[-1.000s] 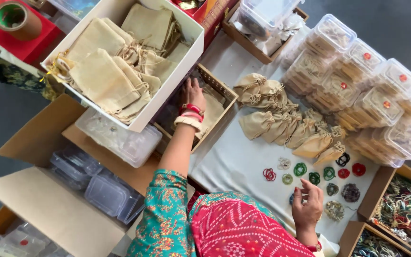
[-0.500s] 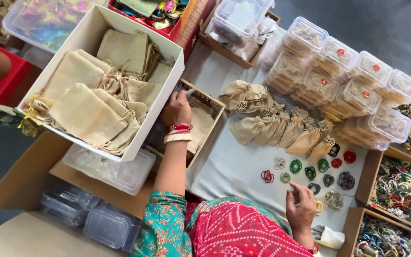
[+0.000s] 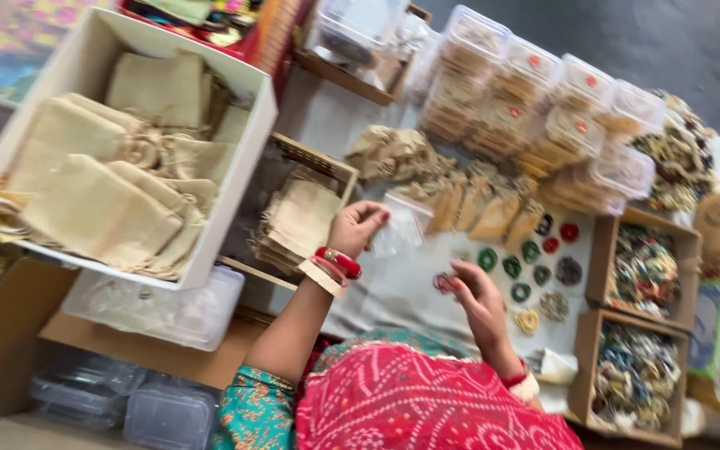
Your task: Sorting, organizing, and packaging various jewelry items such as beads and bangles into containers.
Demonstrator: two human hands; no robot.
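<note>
My left hand, with red and gold bangles at the wrist, pinches a small clear plastic bag above the white cloth. It hovers beside a wooden tray that holds a stack of small beige pouches. My right hand is close by, its fingers on a small red round ornament. Rows of green, red and gold round ornaments lie on the cloth just right of both hands.
A white box of large beige cloth pouches sits at left over clear plastic containers. Folded beige pouches and stacked lidded clear tubs line the back. Two cardboard boxes of mixed ornaments stand at right.
My left hand left the wooden tray and moved right, now holding a clear bag. My right hand rose from the cloth's near edge to the red ornament. The view shifted.
</note>
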